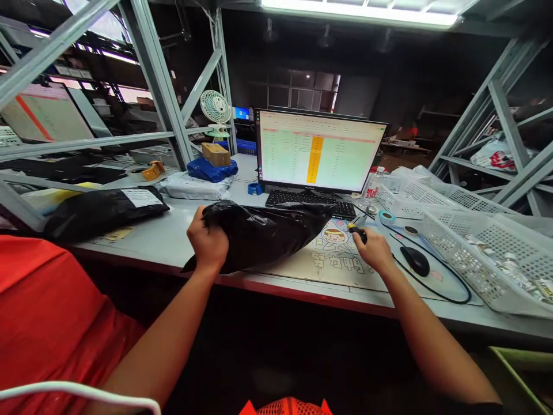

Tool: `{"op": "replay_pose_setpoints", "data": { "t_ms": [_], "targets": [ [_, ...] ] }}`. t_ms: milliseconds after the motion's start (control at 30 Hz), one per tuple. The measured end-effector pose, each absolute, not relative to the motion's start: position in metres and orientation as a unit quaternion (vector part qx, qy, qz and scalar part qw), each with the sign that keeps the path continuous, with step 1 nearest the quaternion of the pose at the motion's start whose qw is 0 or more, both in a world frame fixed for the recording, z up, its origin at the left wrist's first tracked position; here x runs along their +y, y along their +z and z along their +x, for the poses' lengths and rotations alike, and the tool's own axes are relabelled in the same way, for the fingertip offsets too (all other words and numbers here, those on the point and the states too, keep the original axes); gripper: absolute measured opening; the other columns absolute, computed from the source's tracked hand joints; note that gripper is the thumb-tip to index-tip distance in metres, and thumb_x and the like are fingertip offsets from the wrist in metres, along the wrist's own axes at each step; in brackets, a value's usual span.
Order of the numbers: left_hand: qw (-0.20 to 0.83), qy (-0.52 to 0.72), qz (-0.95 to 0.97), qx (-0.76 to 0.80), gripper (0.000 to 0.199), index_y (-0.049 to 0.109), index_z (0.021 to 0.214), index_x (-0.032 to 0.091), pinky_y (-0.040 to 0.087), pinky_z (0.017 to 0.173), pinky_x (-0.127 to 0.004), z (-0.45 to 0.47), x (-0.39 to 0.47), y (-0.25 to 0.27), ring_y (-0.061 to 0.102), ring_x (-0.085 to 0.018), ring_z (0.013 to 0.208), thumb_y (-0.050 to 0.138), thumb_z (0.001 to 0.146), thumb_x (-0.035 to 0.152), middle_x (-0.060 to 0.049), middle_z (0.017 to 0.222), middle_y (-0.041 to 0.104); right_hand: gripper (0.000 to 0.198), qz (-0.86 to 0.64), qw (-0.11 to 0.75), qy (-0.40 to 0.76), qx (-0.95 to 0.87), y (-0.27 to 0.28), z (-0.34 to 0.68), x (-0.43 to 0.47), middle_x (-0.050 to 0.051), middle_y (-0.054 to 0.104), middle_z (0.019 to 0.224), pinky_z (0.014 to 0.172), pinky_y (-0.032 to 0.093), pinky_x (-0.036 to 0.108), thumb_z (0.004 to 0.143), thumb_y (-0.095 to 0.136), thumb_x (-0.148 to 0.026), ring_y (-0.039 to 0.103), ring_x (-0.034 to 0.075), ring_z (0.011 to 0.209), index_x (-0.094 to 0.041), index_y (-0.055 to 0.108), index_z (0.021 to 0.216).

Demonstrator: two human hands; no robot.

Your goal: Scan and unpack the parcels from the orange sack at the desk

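My left hand is closed on the left end of a black plastic mailing bag. The bag is held tilted over the front edge of the desk, its right end reaching in front of the keyboard. To the right, my right hand grips a small black-and-yellow utility knife, apart from the bag. Its blade cannot be made out clearly. Beneath lies a desk mat with a cartoon drawing, and a black mouse rests right of that hand.
A monitor stands behind the keyboard. White perforated baskets line the right side, one holding small bottles. Another black parcel, a white parcel and a blue parcel lie at left. Metal frame posts rise beside them.
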State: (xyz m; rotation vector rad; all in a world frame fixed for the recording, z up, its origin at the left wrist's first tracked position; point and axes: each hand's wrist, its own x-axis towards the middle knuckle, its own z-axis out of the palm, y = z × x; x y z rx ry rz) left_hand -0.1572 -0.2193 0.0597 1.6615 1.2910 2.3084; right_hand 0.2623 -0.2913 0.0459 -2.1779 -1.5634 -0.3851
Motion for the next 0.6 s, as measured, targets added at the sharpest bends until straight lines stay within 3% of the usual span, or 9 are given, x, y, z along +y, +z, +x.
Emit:
{"op": "replay_pose_setpoints", "data": {
  "t_ms": [100, 167, 233, 333, 400, 500, 600],
  "targets": [
    [0.041, 0.745, 0.528, 0.405, 0.026, 0.051, 0.077, 0.020, 0.038, 0.068, -0.028, -0.152, -0.211, 0.056, 0.049, -0.016, 0.070, 0.046, 0.100, 0.033, 0.001, 0.072, 0.055, 0.038, -0.793, 0.139, -0.112, -0.583, 0.013, 0.256, -0.286, 0.021, 0.072, 0.119, 0.090, 0.051, 0.042, 0.105, 0.051, -0.040, 0.068, 0.036, 0.111, -0.013, 0.070, 0.124],
    [0.052, 0.747, 0.528, 0.401, 0.027, 0.054, 0.078, 0.019, 0.040, 0.070, -0.027, -0.146, -0.207, 0.052, 0.052, -0.016, 0.072, 0.046, 0.100, 0.035, 0.000, 0.074, 0.058, 0.035, -0.784, 0.134, -0.132, -0.591, 0.008, 0.249, -0.285, 0.023, 0.069, 0.124, 0.097, 0.050, 0.046, 0.101, 0.056, -0.034, 0.064, 0.038, 0.118, -0.010, 0.070, 0.122],
    [0.063, 0.746, 0.530, 0.399, 0.031, 0.055, 0.078, 0.019, 0.043, 0.073, -0.027, -0.140, -0.203, 0.045, 0.054, -0.016, 0.074, 0.046, 0.101, 0.038, 0.000, 0.075, 0.060, 0.031, -0.744, 0.218, -0.172, -0.607, 0.019, 0.235, -0.289, 0.022, 0.070, 0.123, 0.100, 0.049, 0.048, 0.098, 0.057, -0.028, 0.063, 0.037, 0.118, -0.011, 0.071, 0.119],
    [0.087, 0.742, 0.531, 0.400, 0.035, 0.055, 0.078, 0.020, 0.046, 0.077, -0.028, -0.128, -0.198, 0.034, 0.056, -0.017, 0.075, 0.047, 0.101, 0.045, -0.001, 0.075, 0.061, 0.026, -0.581, 0.430, -0.232, -0.651, 0.050, 0.193, -0.307, 0.014, 0.073, 0.110, 0.098, 0.052, 0.046, 0.102, 0.049, -0.026, 0.066, 0.030, 0.108, -0.018, 0.070, 0.113],
    [0.106, 0.740, 0.538, 0.388, 0.034, 0.055, 0.080, 0.020, 0.048, 0.078, -0.029, -0.121, -0.198, 0.027, 0.057, -0.018, 0.077, 0.046, 0.100, 0.046, -0.002, 0.077, 0.061, 0.024, -0.466, 0.488, -0.235, -0.700, 0.067, 0.155, -0.317, 0.010, 0.073, 0.110, 0.099, 0.052, 0.044, 0.104, 0.049, -0.028, 0.066, 0.027, 0.108, -0.022, 0.070, 0.115],
    [0.133, 0.712, 0.593, 0.352, 0.028, 0.059, 0.088, 0.020, 0.050, 0.076, -0.029, -0.121, -0.210, 0.022, 0.060, -0.019, 0.079, 0.049, 0.096, 0.044, -0.003, 0.082, 0.062, 0.034, -0.414, 0.440, -0.212, -0.768, 0.069, 0.104, -0.317, 0.012, 0.069, 0.132, 0.111, 0.045, 0.048, 0.102, 0.055, -0.028, 0.059, 0.029, 0.126, -0.020, 0.065, 0.133],
    [0.114, 0.660, 0.690, 0.275, 0.032, 0.062, 0.110, 0.020, 0.057, 0.088, -0.039, -0.139, -0.243, 0.020, 0.067, -0.026, 0.098, 0.052, 0.092, 0.045, -0.008, 0.103, 0.069, 0.039, -0.454, 0.416, -0.182, -0.767, 0.050, 0.084, -0.301, 0.014, 0.067, 0.137, 0.116, 0.037, 0.051, 0.102, 0.053, -0.024, 0.056, 0.031, 0.130, -0.016, 0.063, 0.139]
  ]
}}
